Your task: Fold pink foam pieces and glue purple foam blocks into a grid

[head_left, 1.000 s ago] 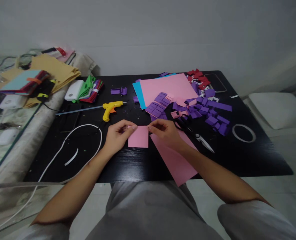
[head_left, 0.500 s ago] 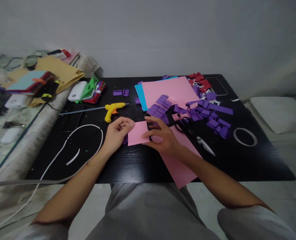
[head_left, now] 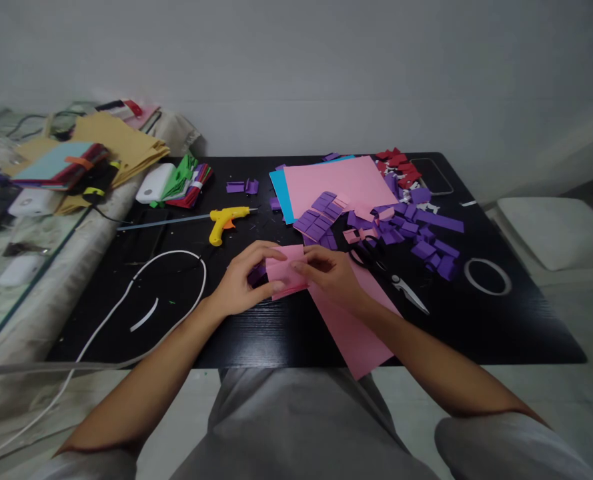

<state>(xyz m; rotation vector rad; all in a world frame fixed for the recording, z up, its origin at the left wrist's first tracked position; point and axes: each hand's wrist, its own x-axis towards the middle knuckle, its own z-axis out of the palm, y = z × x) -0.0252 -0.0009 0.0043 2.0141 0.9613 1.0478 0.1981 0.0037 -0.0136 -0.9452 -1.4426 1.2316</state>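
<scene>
Between my two hands is a small piece of pink paper (head_left: 287,272), bent over on itself just above the black table. My left hand (head_left: 249,277) grips its left side, with fingers above and thumb near the lower edge. At its right side, my right hand (head_left: 329,270) pinches the paper between thumb and fingers. A larger pink sheet (head_left: 359,327) lies under my right forearm and hangs over the table's front edge. Scissors (head_left: 396,280) with black handles rest on the table right of my right hand. A bit of purple paper (head_left: 257,273) shows behind my left fingers.
A yellow glue gun (head_left: 225,222) lies beyond my left hand, and a white cable (head_left: 121,300) loops at left. Further back are pink sheets (head_left: 333,180) over blue, with folded purple pieces (head_left: 426,247) and red ones (head_left: 399,167) to the right. A ring (head_left: 487,277) lies far right.
The small pink paper was flat and is now folded over. My right hand has closed from spread fingers to a pinch on it, and my left fingers have shifted around its left side.
</scene>
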